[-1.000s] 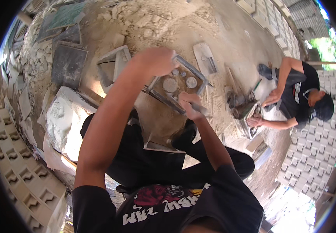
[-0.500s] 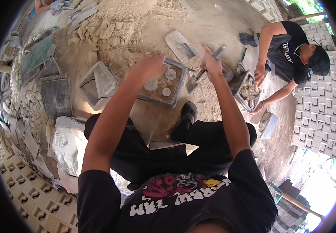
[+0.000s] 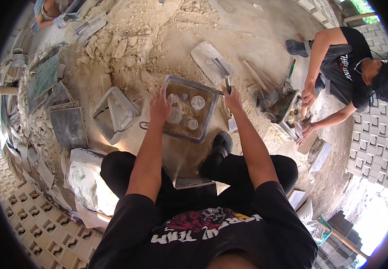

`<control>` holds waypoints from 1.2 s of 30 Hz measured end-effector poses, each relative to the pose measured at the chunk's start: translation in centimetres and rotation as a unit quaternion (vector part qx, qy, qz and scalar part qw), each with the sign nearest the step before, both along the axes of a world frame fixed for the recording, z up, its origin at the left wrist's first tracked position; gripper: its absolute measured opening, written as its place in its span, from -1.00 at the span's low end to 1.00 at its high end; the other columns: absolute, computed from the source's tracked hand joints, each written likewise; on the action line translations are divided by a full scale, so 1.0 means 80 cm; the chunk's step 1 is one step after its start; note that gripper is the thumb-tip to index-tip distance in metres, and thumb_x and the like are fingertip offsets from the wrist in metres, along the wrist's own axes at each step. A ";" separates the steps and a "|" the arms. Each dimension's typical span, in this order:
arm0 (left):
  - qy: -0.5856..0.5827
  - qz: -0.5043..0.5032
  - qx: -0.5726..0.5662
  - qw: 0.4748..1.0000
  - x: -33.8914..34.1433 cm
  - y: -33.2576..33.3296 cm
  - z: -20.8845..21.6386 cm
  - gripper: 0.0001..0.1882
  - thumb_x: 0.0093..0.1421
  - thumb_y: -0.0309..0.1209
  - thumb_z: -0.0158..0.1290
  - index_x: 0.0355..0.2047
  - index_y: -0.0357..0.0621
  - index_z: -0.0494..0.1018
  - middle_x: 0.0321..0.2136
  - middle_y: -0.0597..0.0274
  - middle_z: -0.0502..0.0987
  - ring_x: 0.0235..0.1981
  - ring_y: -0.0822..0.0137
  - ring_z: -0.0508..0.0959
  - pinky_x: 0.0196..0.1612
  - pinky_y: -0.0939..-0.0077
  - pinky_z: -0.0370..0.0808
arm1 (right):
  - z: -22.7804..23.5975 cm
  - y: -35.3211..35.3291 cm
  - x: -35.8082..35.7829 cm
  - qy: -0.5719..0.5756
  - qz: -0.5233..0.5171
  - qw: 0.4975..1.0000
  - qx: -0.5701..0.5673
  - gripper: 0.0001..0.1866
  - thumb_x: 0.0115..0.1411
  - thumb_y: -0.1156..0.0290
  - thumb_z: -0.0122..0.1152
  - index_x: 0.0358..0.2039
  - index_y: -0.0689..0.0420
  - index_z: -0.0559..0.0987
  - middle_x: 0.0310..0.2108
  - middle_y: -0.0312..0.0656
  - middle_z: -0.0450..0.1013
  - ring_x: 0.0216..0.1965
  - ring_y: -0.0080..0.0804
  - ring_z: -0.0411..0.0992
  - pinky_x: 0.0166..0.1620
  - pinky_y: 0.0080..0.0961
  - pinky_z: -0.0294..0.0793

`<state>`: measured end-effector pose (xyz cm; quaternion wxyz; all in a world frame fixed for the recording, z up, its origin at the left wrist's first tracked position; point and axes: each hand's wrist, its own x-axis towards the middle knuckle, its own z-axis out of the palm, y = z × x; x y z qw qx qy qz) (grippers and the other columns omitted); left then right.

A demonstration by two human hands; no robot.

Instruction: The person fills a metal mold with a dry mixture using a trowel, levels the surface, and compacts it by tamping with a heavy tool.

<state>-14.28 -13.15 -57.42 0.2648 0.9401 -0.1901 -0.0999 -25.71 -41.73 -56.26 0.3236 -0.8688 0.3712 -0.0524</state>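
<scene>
In front of me lies a square dark-rimmed mould (image 3: 194,137) with a brown sandy bed. Several round pale grey discs (image 3: 198,102) of different sizes sit in it. My left hand (image 3: 160,106) is at the mould's left rim, fingers stretched out and thumb apart. At the right rim, my right hand (image 3: 233,99) is closed round a small trowel (image 3: 232,123). The handle end sticks up past my fingers and the flat blade shows below the hand. Beyond the mould, a plastering float (image 3: 221,67) rests on a pale slab (image 3: 203,53).
An angular pale mould piece (image 3: 121,107) lies left of my mould, near dark square plates (image 3: 67,125). Broken rubble (image 3: 120,47) spreads beyond. At right a co-worker (image 3: 337,67) handles another mould (image 3: 290,119). A white sack (image 3: 88,179) stands by my left knee.
My left hand has come back from the far rim to the left rim, uncovering the far-left corner. My right hand has moved nearer and left with the trowel, now beside the right rim.
</scene>
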 end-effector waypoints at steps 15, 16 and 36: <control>0.242 0.278 -0.012 0.929 0.046 -0.018 -0.004 -0.19 0.26 0.31 -0.30 0.03 -0.18 0.47 -0.08 -0.08 0.55 -0.02 -0.09 0.51 0.03 0.01 0.41 | -0.027 -0.007 0.002 -0.053 0.166 0.969 -0.178 -0.70 0.20 0.18 0.23 -0.47 0.17 0.51 -0.33 -0.02 0.40 -0.19 0.03 0.36 -0.09 -0.08 0.31; 0.250 0.293 -0.012 0.923 0.045 -0.013 -0.009 -0.19 0.25 0.32 -0.31 0.02 -0.18 0.48 -0.08 -0.07 0.55 -0.03 -0.08 0.51 0.03 0.00 0.41 | -0.024 -0.006 0.004 -0.072 0.181 0.964 -0.184 -0.72 0.20 0.20 0.23 -0.45 0.17 0.50 -0.33 -0.02 0.40 -0.20 0.03 0.36 -0.09 -0.09 0.31; 0.222 0.246 -0.038 0.943 0.054 -0.011 -0.021 -0.39 0.36 0.00 -0.27 -0.40 -0.30 0.55 -0.44 -0.22 0.52 -0.34 -0.24 0.50 -0.20 -0.12 0.38 | -0.050 -0.088 0.269 0.191 0.299 0.930 -0.098 -0.43 0.11 0.05 0.28 -0.12 0.28 0.35 -0.35 0.18 0.53 -0.31 0.15 0.53 -0.27 -0.07 0.51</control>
